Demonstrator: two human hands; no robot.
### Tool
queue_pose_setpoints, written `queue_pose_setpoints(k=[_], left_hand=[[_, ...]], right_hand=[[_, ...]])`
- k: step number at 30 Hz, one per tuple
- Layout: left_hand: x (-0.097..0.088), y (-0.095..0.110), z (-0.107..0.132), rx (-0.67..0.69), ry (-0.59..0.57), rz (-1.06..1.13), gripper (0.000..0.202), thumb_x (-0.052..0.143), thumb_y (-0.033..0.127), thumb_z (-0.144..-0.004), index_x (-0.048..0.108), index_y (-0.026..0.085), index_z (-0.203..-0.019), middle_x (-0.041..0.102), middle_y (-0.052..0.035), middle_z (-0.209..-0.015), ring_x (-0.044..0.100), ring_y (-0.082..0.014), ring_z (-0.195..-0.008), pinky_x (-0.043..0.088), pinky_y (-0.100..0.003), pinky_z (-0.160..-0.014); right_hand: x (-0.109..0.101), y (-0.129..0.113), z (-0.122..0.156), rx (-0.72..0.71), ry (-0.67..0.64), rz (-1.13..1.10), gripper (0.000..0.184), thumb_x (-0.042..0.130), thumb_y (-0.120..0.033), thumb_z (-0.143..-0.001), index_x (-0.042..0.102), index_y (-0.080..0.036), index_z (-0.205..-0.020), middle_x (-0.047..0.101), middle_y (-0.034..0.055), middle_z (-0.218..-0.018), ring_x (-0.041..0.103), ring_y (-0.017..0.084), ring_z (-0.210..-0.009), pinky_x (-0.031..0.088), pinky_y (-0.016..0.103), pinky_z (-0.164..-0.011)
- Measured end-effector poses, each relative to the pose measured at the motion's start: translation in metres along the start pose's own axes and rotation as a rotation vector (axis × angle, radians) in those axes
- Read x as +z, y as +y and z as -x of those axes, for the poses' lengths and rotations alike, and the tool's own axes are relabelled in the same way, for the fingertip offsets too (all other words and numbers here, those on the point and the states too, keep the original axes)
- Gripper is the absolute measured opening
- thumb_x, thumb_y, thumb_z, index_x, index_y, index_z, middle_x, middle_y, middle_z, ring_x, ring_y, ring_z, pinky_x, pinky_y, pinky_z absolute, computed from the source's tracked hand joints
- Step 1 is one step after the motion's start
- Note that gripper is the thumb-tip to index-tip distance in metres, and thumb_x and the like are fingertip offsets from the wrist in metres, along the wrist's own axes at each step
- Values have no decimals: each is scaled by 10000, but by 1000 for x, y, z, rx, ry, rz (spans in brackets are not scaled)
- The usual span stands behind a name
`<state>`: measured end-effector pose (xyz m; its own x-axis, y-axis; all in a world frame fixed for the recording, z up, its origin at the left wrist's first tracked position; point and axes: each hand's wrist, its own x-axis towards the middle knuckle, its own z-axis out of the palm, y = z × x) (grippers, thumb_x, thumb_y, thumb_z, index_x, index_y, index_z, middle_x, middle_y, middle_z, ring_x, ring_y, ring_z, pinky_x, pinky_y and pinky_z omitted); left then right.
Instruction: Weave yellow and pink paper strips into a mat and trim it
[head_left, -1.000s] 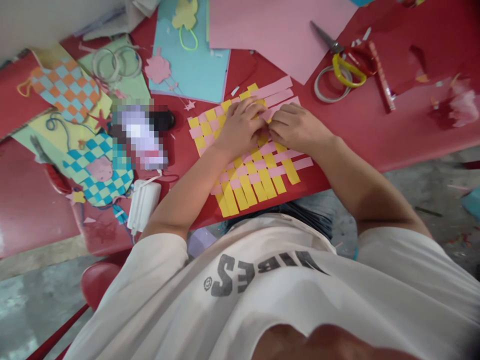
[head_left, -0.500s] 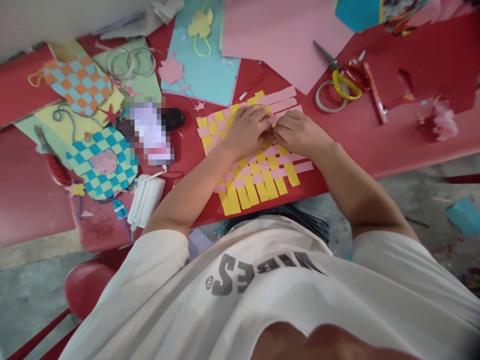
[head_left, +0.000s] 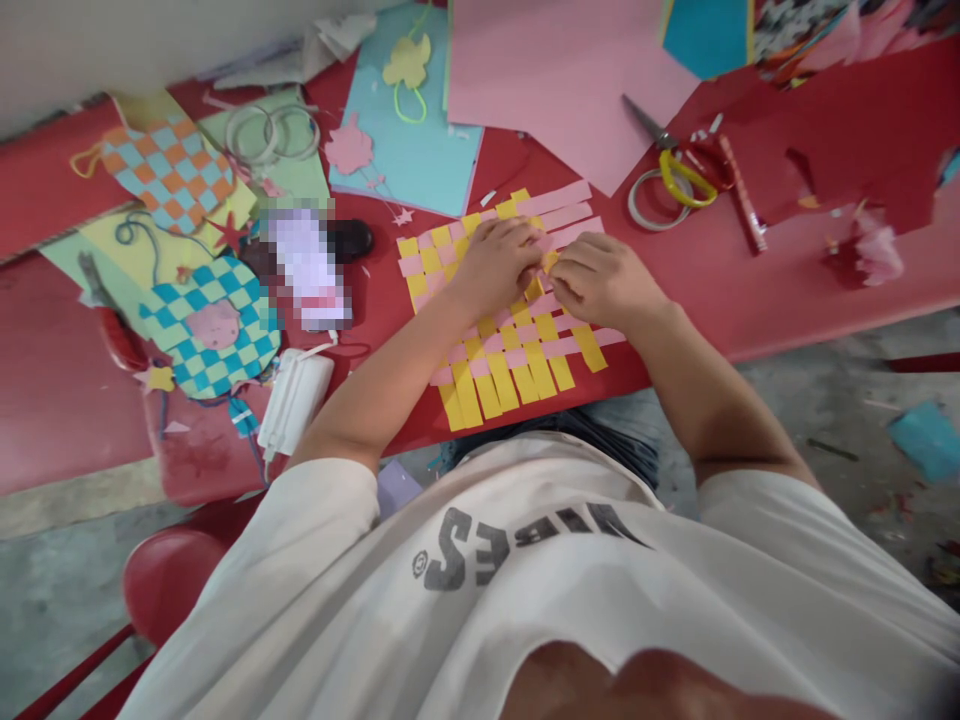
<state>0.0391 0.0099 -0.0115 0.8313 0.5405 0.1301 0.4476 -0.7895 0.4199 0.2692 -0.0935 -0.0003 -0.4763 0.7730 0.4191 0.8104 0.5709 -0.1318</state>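
On the red surface, over the pink-and-yellow weave lying there, pinching a yellow strip in the right grip, no telling about the left grip, perhaps risking tears through sharp tugging!

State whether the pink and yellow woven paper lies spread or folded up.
Spread: the woven paper lies open on the red table, checks and loose strip ends visible around the left hand and right hand.

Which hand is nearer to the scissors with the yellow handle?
Right. The right hand, at the woven paper, is below and left of the scissors in the picture; the left hand, also over it, is farther left.
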Motion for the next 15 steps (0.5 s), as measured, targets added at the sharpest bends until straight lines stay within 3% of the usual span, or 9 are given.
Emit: queue_pose_setpoints(k=[4,6,8,11,15], left_hand=[[-1,-2,2,13,-11,35,314,558,283,-1133,827,305,-1293,751,-58,-1636,534,-371,-1723,358,-673,-1466],[0,-3,3,16,-19,50,325,542,311,-1155,831,303,-1302,739,-57,-1656,520,-375,-1737,339,-678,-1476],[0,-3,4,16,-16,59,338,523,330,-1171,838,300,-1291,729,-56,-1670,519,-372,-1738,322,-676,-1484],[1,-4,4,19,1,69,355,500,357,-1188,841,295,-1263,722,-64,-1670,526,-369,-1729,297,-677,-1497],[1,-5,5,26,18,62,347,500,365,-1188,828,307,-1285,728,-66,-1639,556,-362,-1696,316,-661,-1494]], right_hand=[[-14,1,46,407,135,0,316,588,-434,-1155,739,-271,-930,747,96,-927,696,314,-913,591,536,-898],[-18,-2,79,583,190,36,330,594,-492,-1149,764,-272,-972,751,109,-926,713,340,-923,599,571,-916],[-22,-13,109,690,232,73,339,544,-469,-1160,806,-262,-1101,794,145,-1050,744,379,-1029,597,620,-987],[-30,-45,139,711,232,114,336,555,-424,-1155,812,-254,-1292,825,173,-1276,756,413,-1204,558,663,-1094],[-38,-96,145,515,38,10,323,742,-387,-1106,782,-305,-1415,840,116,-1418,767,399,-1316,543,616,-1133]])
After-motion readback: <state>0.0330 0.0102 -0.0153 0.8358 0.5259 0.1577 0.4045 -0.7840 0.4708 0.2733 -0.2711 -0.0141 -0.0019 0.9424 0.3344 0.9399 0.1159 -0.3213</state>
